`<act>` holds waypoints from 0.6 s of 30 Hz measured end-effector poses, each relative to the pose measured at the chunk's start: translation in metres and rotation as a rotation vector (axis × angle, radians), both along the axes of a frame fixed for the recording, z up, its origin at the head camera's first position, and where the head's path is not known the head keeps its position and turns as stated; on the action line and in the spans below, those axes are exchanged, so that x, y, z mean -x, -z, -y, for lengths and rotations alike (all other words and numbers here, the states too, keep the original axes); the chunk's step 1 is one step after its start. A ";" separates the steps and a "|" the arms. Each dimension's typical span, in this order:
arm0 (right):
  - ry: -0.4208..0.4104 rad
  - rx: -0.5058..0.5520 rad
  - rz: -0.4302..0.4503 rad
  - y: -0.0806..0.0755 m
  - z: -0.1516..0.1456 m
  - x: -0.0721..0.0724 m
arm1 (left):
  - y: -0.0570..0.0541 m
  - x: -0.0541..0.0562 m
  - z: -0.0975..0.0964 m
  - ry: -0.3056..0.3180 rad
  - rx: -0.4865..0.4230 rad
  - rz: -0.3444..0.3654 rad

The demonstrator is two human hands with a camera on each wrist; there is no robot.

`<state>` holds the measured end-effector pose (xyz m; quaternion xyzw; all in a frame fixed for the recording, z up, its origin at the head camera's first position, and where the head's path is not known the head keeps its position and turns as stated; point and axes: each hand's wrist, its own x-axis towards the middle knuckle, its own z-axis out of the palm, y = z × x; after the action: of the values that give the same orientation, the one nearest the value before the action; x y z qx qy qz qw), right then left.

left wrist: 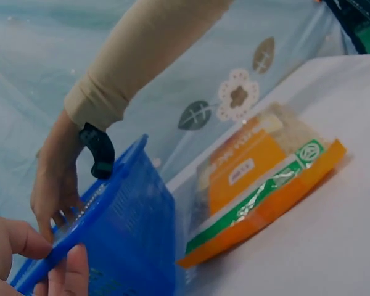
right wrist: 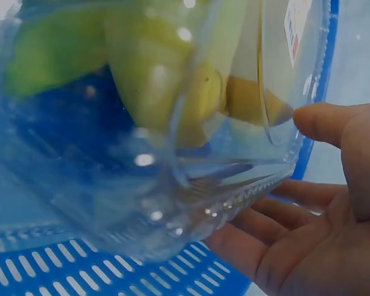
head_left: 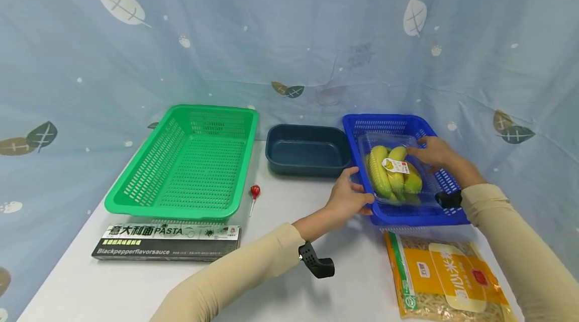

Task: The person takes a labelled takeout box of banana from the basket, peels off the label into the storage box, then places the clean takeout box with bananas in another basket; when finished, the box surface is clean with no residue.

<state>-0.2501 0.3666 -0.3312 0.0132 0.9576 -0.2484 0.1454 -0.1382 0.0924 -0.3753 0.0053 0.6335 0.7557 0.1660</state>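
Sleeves [head_left: 520,251] | left grip [head_left: 346,195]: basket [head_left: 425,220] rim | right grip [head_left: 435,153]: box [head_left: 427,192] edge | in-basket room rightward

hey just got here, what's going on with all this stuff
A person is handling a clear box of bananas at the blue basket. Their right grip holds the box by its edge, thumb and fingers on either side, while the left grip pinches the basket's rim. The box is within the basket; whether it rests on the bottom is hard to tell. The noodle bag, pasta box and lollipop lie on the table, outside the baskets.
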 end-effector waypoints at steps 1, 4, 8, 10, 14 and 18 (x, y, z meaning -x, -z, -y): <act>0.005 0.008 0.002 0.001 -0.001 0.001 | 0.000 0.000 0.000 0.000 -0.009 0.002; 0.026 0.102 0.038 0.003 -0.005 0.005 | 0.000 0.001 0.002 -0.005 -0.037 0.006; 0.069 0.249 0.126 0.003 -0.009 0.010 | -0.001 0.001 0.003 0.002 -0.049 0.007; 0.085 0.291 0.158 0.004 -0.011 0.011 | -0.002 0.001 0.003 0.009 -0.047 0.009; 0.115 0.349 0.181 0.005 -0.013 0.012 | -0.002 0.001 0.004 0.021 -0.052 0.016; 0.132 0.377 0.160 0.006 -0.014 0.010 | 0.000 0.003 0.005 0.026 -0.062 0.021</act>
<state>-0.2605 0.3807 -0.3370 0.0682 0.8767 -0.4302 0.2041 -0.1408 0.0879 -0.3754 0.0108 0.6080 0.7728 0.1819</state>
